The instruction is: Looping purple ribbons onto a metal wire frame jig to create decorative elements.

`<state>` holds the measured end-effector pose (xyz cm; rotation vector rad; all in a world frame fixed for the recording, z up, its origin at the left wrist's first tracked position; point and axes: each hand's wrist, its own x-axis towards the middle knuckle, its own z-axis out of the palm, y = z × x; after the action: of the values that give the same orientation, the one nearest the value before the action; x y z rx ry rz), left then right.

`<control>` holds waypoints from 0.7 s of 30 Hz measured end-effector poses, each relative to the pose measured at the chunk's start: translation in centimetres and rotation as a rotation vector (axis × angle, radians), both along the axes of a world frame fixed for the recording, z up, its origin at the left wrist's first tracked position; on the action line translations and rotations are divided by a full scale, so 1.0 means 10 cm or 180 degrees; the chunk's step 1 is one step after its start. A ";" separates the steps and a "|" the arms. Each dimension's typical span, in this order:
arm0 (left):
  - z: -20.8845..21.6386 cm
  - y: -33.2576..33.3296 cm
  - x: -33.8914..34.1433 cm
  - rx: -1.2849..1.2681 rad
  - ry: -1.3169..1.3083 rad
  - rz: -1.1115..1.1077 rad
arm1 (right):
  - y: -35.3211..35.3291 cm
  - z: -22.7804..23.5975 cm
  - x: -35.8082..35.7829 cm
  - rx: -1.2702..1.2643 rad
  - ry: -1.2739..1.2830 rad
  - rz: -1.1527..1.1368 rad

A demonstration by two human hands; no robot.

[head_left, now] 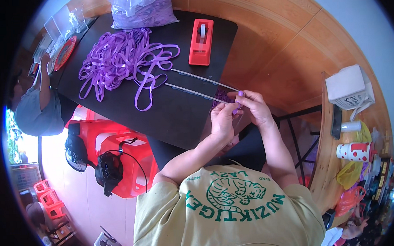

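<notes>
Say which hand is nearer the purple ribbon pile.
Left. The left hand is right of the purple ribbon pile and closer to the wearer; the right hand is farther right still.

8 o'clock: red plastic chair (132, 163) bearing black bag (109, 171); farther out, red stools (51, 200). 9 o'clock: second person (38, 112) in grey-blue. 10 o'clock: round red tray (58, 63). Near 3 o'clock: wooden shelf (324, 170), white bag (346, 85), red-spotted cup (355, 152).

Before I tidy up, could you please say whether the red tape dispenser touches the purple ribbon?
Apart: the head view shows black tabletop between the red tape dispenser and the purple ribbon.
</notes>
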<state>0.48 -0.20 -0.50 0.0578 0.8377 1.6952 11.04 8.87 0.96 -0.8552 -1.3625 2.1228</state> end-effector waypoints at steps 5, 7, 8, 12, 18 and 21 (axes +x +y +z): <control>-0.01 -0.01 0.01 -0.0015 0.0184 -0.0070 | 0.04 -0.25 -0.01 -0.0015 0.0621 -0.0080; 0.01 -0.02 0.01 0.0023 0.0247 -0.0076 | 0.08 -0.29 -0.02 -0.0360 0.0957 0.0201; 0.06 -0.03 0.02 -0.0023 0.0275 -0.0047 | 0.06 -0.26 -0.01 -0.0362 0.0953 0.0204; 0.03 -0.09 -0.01 -0.0079 0.0152 -0.0179 | -0.05 -0.09 -0.01 -0.0806 0.0946 -0.0367; -0.07 -0.20 0.05 -0.0314 0.0343 -0.0371 | -0.11 -0.02 -0.14 -0.0155 0.0383 -0.1200; -0.05 -0.28 0.02 -0.0440 0.0356 -0.0678 | -0.10 -0.03 -0.10 0.0235 0.0575 -0.1172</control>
<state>0.63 -2.97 -1.04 0.1435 0.9943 1.4416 10.05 7.89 0.64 -0.7935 -1.0891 1.8072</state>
